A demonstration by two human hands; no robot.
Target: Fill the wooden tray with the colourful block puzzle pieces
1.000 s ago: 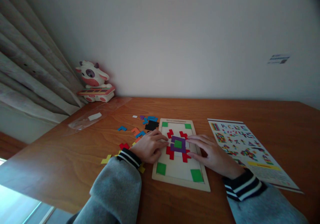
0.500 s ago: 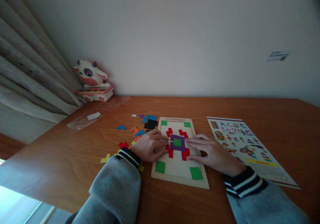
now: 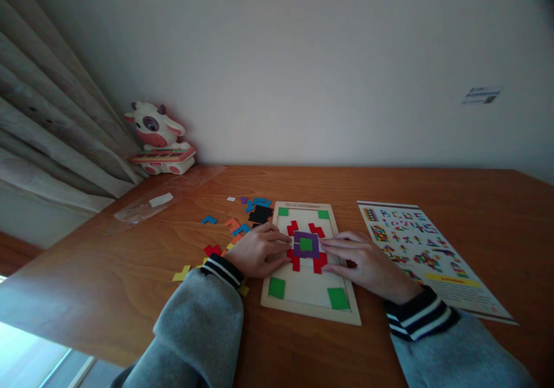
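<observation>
Near the middle of a wooden puzzle board (image 3: 298, 293), purple pieces (image 3: 298, 253) form a ring around a green square (image 3: 305, 244). My left hand (image 3: 259, 250) rests at the ring's left side, fingers stretched, with fingertips by the lower left red piece (image 3: 296, 264). From the right, my right hand (image 3: 363, 261) reaches in with fingers spread. Its upper fingertips touch or nearly touch the ring's right edge, and its thumb is beside the lower right red piece (image 3: 318, 265). Two more red pieces (image 3: 316, 229) lie above the ring. A green square (image 3: 277, 288) sits toward each board corner.
Loose coloured pieces (image 3: 210, 220) and black pieces (image 3: 261, 214) lie left of the board. A printed pattern sheet (image 3: 437, 261) is on the right. Clear plastic wrapping (image 3: 134, 212) and a cow toy with a keyboard (image 3: 162, 156) stand at the back left, near a curtain (image 3: 56, 99).
The lower red pieces and the lower part of the purple ring have shifted slightly toward the far side of the board. Both hands stay in nearly the same place.
</observation>
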